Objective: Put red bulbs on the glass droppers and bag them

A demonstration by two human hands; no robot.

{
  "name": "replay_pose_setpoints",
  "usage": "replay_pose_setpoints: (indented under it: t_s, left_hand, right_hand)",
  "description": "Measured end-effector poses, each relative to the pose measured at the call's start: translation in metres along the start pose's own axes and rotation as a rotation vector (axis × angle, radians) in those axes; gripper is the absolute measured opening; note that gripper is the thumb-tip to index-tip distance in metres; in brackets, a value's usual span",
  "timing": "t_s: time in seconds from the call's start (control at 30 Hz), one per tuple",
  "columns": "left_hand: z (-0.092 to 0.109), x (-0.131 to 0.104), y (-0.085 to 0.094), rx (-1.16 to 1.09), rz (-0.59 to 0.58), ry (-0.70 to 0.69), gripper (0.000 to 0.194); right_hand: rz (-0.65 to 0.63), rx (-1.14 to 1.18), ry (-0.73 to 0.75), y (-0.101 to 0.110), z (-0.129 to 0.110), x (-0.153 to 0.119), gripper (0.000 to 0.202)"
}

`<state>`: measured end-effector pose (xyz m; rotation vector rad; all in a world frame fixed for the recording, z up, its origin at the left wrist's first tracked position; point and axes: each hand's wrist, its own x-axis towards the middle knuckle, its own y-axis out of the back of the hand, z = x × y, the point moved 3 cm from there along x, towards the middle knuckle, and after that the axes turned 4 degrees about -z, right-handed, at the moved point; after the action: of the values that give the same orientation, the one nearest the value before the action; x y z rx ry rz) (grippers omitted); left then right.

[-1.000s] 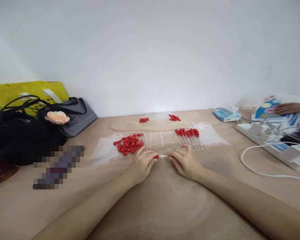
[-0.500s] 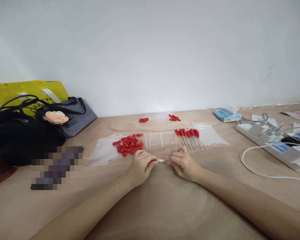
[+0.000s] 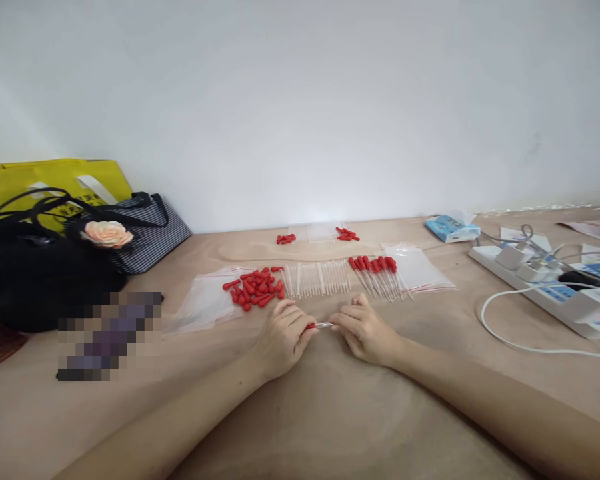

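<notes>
Two bare hands meet over a brown tabletop (image 3: 325, 413), just on the wearer's side of a row of clear tubes (image 3: 317, 279). The left hand (image 3: 286, 337) pinches a small red bulb (image 3: 311, 327), mostly hidden by the fingers; the right hand (image 3: 364, 330) grips a single clear tube (image 3: 324, 325) between thumb and fingertips. The tube bridges the short gap between them, meeting the bulb (how deeply it sits inside, I cannot tell). Beyond the left end of the row lies a pile of red bulbs (image 3: 259, 287); off its right end, a fan of red-topped droppers (image 3: 377, 275).

The bulb looks rubbery, probably soft, light and grippy, best held around its neck. The tube looks light, stiff and smooth, perhaps slippery, and likely fragile if it is glass; holding it close to the bulb should limit bending.
</notes>
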<state>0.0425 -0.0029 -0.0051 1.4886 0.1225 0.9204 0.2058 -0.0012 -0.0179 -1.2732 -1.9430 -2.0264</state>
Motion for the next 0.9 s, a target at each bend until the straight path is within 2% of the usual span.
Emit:
replay_pose_setpoints:
  t_s: [0.23, 0.37, 0.57, 0.77, 0.83, 0.9]
  left_hand:
    - [0.001, 0.000, -0.001, 0.001, 0.006, -0.022, 0.020]
    - [-0.005, 0.000, -0.001, -0.038, -0.005, 0.020, 0.018]
    - [-0.013, 0.000, 0.006, -0.052, 0.044, 0.031, 0.013]
    - [-0.015, -0.002, 0.005, -0.020, 0.015, 0.092, 0.012]
    - [-0.017, -0.003, 0.006, 0.008, 0.009, 0.150, 0.019]
    - [-0.021, -0.004, 0.006, 0.046, 0.022, 0.236, 0.033]
  right_hand:
    - [0.006, -0.003, 0.002, -0.004, -0.005, 0.004, 0.024]
    - [0.000, 0.000, -0.029, -0.003, -0.003, 0.005, 0.024]
    - [-0.027, -0.025, -0.069, 0.002, 0.005, 0.004, 0.023]
    - [-0.032, -0.208, -0.062, 0.006, 0.002, 0.003, 0.021]
    - [-0.046, -0.233, -0.094, 0.006, 0.004, 0.001, 0.020]
    - [-0.043, -0.220, -0.203, 0.007, 0.013, -0.001, 0.020]
